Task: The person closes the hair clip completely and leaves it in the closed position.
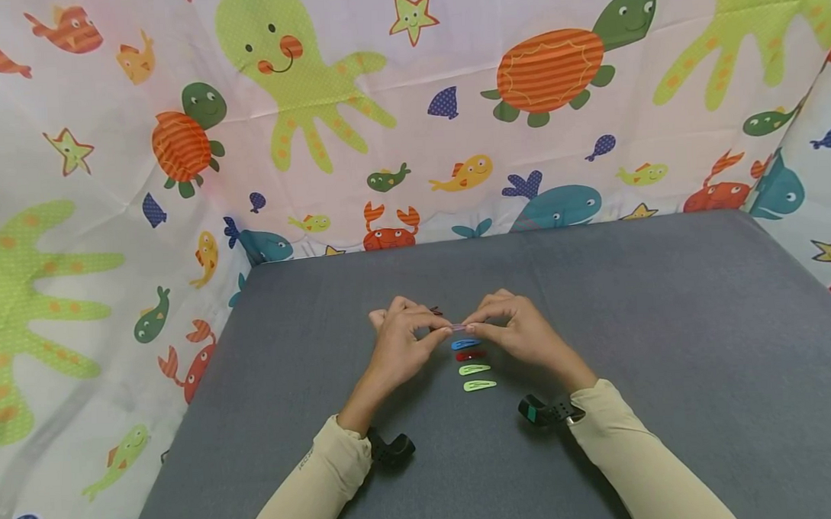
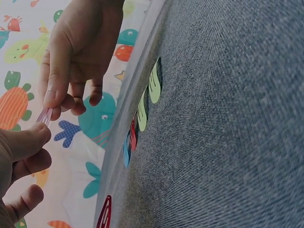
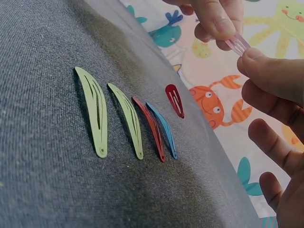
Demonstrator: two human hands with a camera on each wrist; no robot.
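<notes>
A pale pink snap hair clip is held up above the table, stretched between both hands. My left hand pinches one end of it between thumb and forefinger. At the other end, the thumb and forefinger of my right hand pinch it too. Below lie a blue clip, a red clip, a light green clip and a second light green clip, lined up in a row. Another dark red clip lies apart, past the blue one; in the head view the left hand partly hides it.
Dark grey cloth covers the table. Behind it and at both sides hangs a white curtain printed with sea animals. A black strap with a device sits on the left wrist, and a similar one on the right.
</notes>
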